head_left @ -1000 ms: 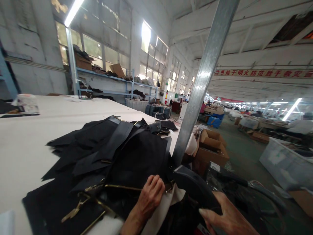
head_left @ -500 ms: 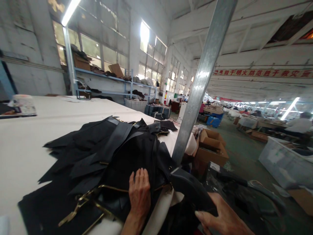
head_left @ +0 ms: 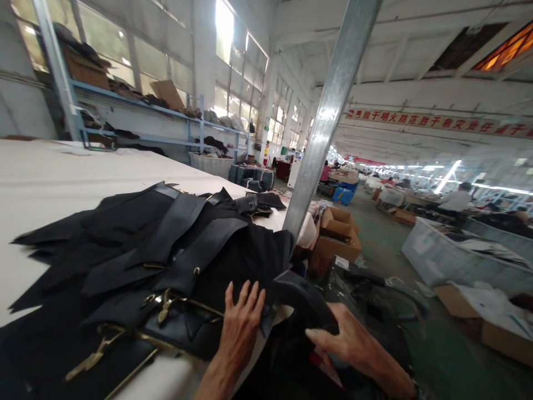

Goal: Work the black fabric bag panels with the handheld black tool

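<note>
My left hand (head_left: pixel 244 319) lies with fingers spread on a black fabric bag piece (head_left: pixel 231 266) at the near right of a pile. Gold zippers edge these pieces, and a gold clasp (head_left: pixel 164 308) hangs from the top one. A wide black strap (head_left: pixel 212 241) crosses the pile. My right hand (head_left: pixel 347 333) is closed, thumb below, around the end of a curved, slightly glossy black piece (head_left: pixel 302 291) beyond the table edge. Whether that piece joins the bag piece I cannot tell. Dark material below it hides its lower side.
The pile rests on a white-covered table (head_left: pixel 104 166). A slanted metal post (head_left: pixel 325 116) rises at its right edge. Cardboard boxes (head_left: pixel 337 244) and a wrapped black bundle (head_left: pixel 370 300) stand right of it. A large grey bin (head_left: pixel 433 255) is farther right; people sit at distant worktables.
The view has turned right. The top bag piece now lies flatter on the pile, its strap and clasp showing. My left hand's fingers have spread; my right hand still holds the curved piece.
</note>
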### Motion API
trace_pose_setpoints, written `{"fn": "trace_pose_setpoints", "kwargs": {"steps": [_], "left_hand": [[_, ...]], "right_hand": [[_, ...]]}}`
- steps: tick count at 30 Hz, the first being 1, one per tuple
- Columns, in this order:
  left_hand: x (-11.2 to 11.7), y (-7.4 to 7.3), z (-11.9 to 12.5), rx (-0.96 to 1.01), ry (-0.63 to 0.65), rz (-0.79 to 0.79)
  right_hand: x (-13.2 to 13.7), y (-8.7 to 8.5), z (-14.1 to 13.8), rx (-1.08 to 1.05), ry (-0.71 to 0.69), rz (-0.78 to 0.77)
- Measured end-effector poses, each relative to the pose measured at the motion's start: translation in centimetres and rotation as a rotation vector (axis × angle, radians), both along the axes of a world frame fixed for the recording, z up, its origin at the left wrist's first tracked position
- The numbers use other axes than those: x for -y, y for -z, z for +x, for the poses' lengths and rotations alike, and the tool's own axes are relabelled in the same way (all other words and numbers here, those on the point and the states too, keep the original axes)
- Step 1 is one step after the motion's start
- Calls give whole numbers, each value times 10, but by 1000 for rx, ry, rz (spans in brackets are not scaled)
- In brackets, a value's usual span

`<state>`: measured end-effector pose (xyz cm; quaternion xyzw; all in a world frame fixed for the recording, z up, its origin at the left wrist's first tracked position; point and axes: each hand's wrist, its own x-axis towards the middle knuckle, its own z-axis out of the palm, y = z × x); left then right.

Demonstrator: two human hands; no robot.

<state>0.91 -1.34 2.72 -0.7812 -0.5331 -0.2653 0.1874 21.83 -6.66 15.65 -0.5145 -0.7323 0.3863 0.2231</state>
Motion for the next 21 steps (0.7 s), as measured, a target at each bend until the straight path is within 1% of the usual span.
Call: {"fn": "trace_pose_setpoints", "kwargs": {"steps": [2, 5, 7, 10, 12, 16, 19, 21], "left_hand": [[4, 3, -3, 36, -53, -20], [11, 13, -5, 77, -85, -33], [13, 18, -6, 98, -102, -29], [13, 23, -7, 118, -138, 4], [13, 23, -8, 127, -150, 28], [14, 23, -9, 142, -147, 61], [15, 24, -10, 153, -143, 84], [15, 25, -10, 160, -139, 81]], "right_hand": [[5, 0, 4, 20, -2, -15], [14, 3, 6, 2, -26, -91], [21, 8, 6, 10, -22, -130], [27, 19, 6, 68, 28, -148], [26, 26, 3, 105, 53, -139], [14, 38, -11, 126, 23, -124], [6, 39, -23, 100, -4, -139], [3, 35, -25, 67, -13, -138]]}}
